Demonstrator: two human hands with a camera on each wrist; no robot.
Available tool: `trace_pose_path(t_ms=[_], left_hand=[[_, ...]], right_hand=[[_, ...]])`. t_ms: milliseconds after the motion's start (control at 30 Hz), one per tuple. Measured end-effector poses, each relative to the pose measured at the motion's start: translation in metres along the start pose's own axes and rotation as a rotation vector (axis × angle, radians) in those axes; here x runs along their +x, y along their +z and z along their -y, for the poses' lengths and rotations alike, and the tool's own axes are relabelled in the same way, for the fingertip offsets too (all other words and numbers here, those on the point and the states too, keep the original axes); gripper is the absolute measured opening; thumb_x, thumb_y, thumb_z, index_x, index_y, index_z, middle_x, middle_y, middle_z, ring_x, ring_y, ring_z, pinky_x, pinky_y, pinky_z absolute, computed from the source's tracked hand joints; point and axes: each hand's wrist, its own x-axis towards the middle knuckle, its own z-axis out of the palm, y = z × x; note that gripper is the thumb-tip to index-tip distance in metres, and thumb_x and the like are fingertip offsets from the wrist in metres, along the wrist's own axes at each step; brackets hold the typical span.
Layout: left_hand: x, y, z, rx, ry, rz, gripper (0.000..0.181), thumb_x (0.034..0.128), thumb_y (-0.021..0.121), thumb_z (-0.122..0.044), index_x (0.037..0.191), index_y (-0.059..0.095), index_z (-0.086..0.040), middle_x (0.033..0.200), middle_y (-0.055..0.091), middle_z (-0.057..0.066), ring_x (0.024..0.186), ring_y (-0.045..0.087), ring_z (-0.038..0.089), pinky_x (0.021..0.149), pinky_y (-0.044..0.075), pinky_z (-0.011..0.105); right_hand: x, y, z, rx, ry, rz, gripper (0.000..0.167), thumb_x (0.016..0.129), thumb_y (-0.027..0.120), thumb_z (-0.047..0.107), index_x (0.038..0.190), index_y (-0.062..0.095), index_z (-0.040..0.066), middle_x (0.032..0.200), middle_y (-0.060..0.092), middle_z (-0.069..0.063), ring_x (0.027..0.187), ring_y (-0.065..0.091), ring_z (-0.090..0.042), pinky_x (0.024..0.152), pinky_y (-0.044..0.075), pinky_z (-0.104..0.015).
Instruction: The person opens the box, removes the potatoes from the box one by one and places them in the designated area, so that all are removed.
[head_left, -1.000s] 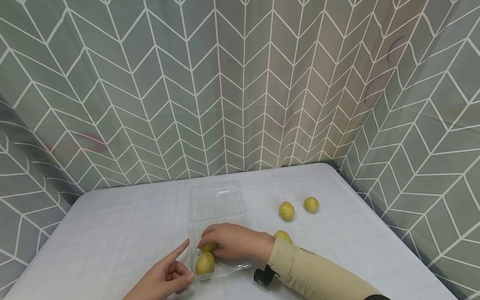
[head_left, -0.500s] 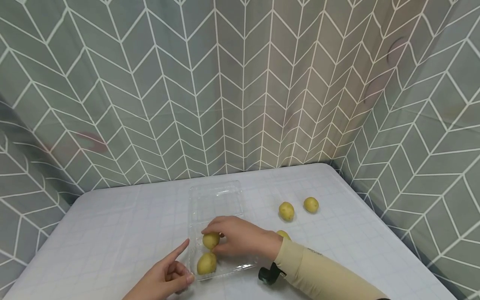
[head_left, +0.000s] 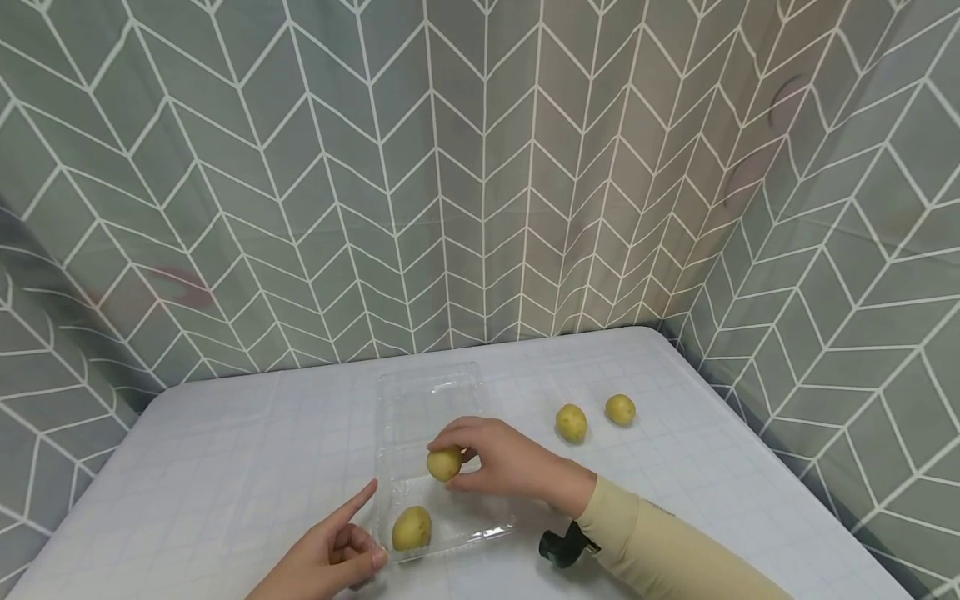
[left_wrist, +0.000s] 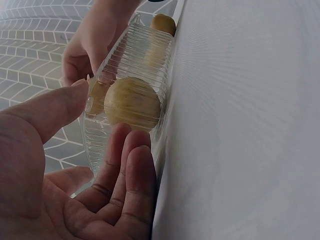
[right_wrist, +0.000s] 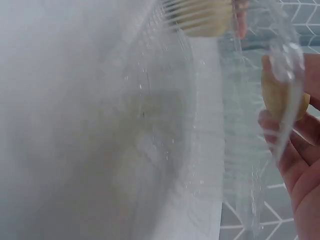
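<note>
Thumb and fingers of the right hand (head_left: pixel 510 458) pinch a small yellow potato (head_left: pixel 444 464) over the back part of a clear plastic box (head_left: pixel 457 518) in the head view. That arm comes in from the bottom right in a tan sleeve (head_left: pixel 675 542). The left hand (head_left: pixel 330 552) holds the box's front left corner: thumb at the corner, pointer finger straight along the side, other fingers folded. A second potato (head_left: pixel 412 528), smooth and egg-shaped, lies in the box by that corner. The thin, see-through lid (head_left: pixel 431 404) lies open behind. Two more potatoes (head_left: pixel 596 417) sit to the right on the white cloth (head_left: pixel 225 483).

From the left wrist, the left thumb tip is at the rim and the folded fingers are close to the ridged wall. The second potato shows through the plastic.

From the right wrist, shiny, wavy plastic partly covers the pinched potato. Much is blurry.
</note>
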Motion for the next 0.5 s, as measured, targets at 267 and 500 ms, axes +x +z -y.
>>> trace_pose_path(t_ms=[267,500], left_hand=[[0.001,0.0,0.002,0.005,-0.017,-0.009,0.088,0.0954,0.069,-0.022,0.158,0.01,-0.003,0.092,0.063,0.01,0.078,0.06,0.02,0.07,0.052,0.028],[0.0,-0.001,0.002,0.012,0.014,0.001,0.088,0.0957,0.068,-0.02,0.158,0.009,-0.002,0.094,0.063,0.011,0.078,0.061,0.018,0.071,0.053,0.028]], right_hand=[[-0.016,-0.012,-0.004,0.033,0.056,-0.05,0.045,0.084,0.081,0.011,0.126,0.066,0.012,0.12,0.06,0.009,0.102,0.058,-0.004,0.085,0.052,-0.024],[-0.031,-0.025,-0.002,0.036,0.102,-0.097,0.044,0.084,0.081,0.01,0.124,0.065,0.012,0.12,0.06,0.009,0.099,0.06,-0.006,0.085,0.052,-0.026]])
